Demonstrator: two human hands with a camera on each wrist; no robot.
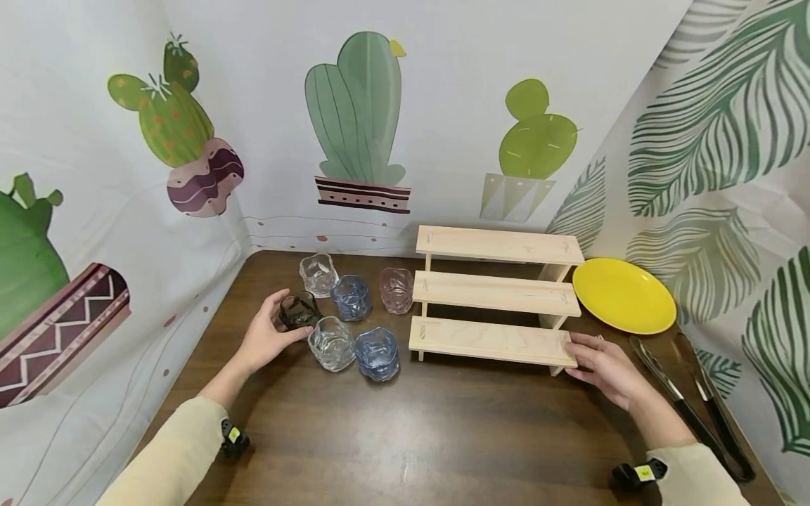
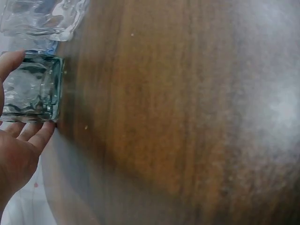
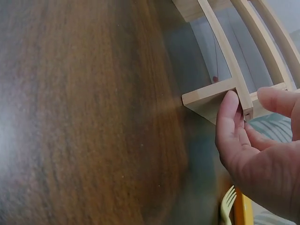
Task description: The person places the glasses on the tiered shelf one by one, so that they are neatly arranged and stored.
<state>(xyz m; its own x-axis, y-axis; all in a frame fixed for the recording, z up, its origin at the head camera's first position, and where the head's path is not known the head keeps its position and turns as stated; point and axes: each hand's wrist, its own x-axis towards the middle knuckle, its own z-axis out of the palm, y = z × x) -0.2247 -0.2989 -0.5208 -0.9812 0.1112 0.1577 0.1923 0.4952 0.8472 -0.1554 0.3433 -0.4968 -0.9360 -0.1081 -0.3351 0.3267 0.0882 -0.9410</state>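
Pale sleeves [image 1: 171, 450] cross the bench [image 1: 405, 436], left hand [image 1: 264, 336] curled round the dark glass [image 1: 299, 310], right hand [image 1: 604, 367] pinching the wooden rack [image 1: 493, 337]; a sideways slip might topple the clear glass [image 1: 332, 344] close alongside the dark one.

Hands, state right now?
Left hand: holding the short, dark, smoky glass tumbler.
Right hand: gripping the three-tier pale wooden rack at its lowest tier's right end.

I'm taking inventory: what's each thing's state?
Dark glass tumbler: upright, held by left hand
Two clear glass tumblers: upright
Two blue glass tumblers: upright
Pink glass tumbler: upright
Three-tier pale wooden rack: standing empty, gripped by right hand
Round yellow plate: empty
Black-handled metal tongs: open
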